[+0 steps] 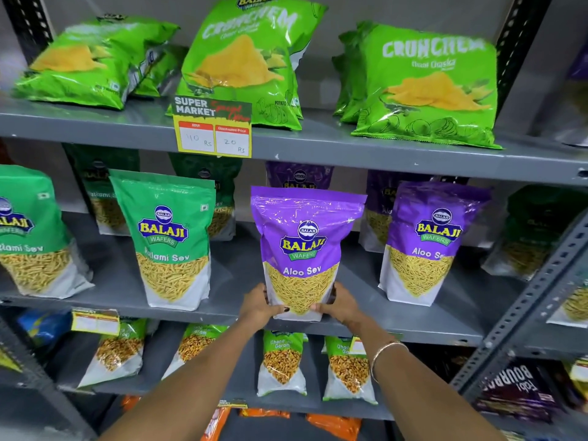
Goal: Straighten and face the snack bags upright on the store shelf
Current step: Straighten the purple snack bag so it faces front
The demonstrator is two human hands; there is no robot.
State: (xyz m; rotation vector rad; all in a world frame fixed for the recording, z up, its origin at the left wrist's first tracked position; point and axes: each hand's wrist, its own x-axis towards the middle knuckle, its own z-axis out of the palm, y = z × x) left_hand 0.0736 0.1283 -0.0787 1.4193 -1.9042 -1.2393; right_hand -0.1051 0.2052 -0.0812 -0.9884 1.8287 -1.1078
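Aloo Sev in its purple pouch (pixel 302 249) stands upright at the front edge of the middle shelf (pixel 413 326), label facing me, and I have it gripped at the base from both sides. My left hand (pixel 259 305) wraps the lower left corner, thumb across the front; my right hand (pixel 342 305) clasps the lower right corner the same way, a thin bangle (pixel 386 348) on that wrist. Through the pouch's clear window I see fine yellow strands filling the lower part.

Just to the right stands a second purple Aloo Sev pouch (pixel 426 243), tilted a little, with the same yellow strands showing. To the left, a green Ratlami Sev pouch (pixel 168 240) stands apart from mine, holding thicker yellow sticks, and another green pouch (pixel 28 233) sits at the far left. More pouches stand in the shadow behind these; their labels are too dark for me to read fully.

On the top shelf (pixel 318 144), light green Crunchem bags (pixel 426 84) lean back, and a yellow price card (pixel 213 128) hangs on its lip. Below, small Chana packs (pixel 281 361) show brown and yellow bits through their windows.
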